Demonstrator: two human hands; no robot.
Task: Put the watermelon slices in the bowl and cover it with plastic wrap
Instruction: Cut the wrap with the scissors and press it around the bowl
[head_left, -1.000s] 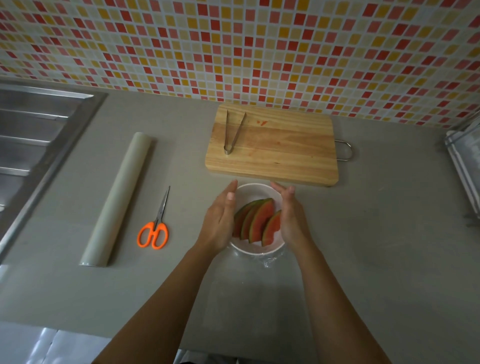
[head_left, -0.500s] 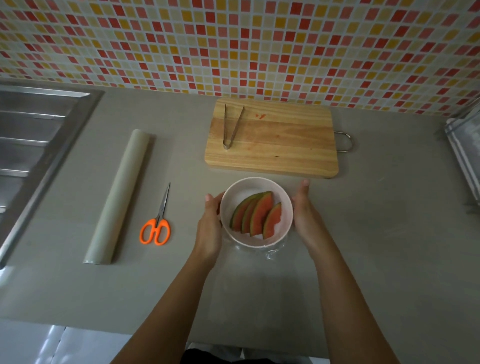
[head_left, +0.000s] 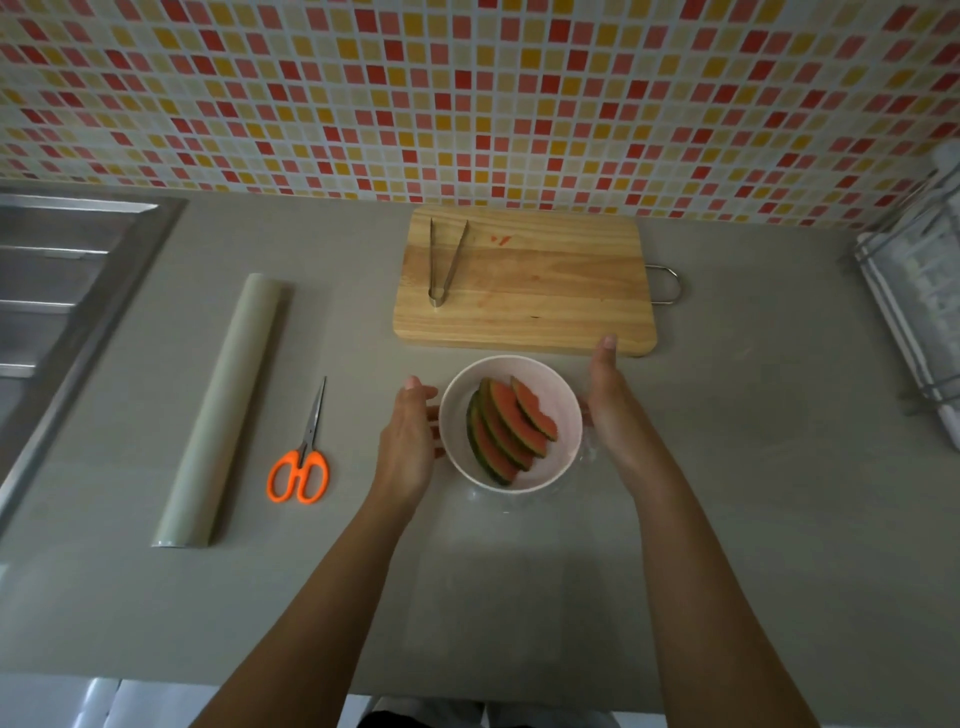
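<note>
A white bowl stands on the grey counter just in front of the cutting board. Several watermelon slices with green rind lie fanned inside it. Clear plastic film shows as crinkles around the bowl's lower right and front side; I cannot tell whether it spans the top. My left hand presses against the bowl's left side. My right hand presses against its right side, fingers straight and pointing toward the board.
A wooden cutting board with metal tongs lies behind the bowl. Orange-handled scissors and a roll of plastic wrap lie to the left. A steel sink is far left, a wire rack far right.
My hands slid from over the bowl's rim down to its sides. The bowl has turned between them, so the slices now point the other way.
</note>
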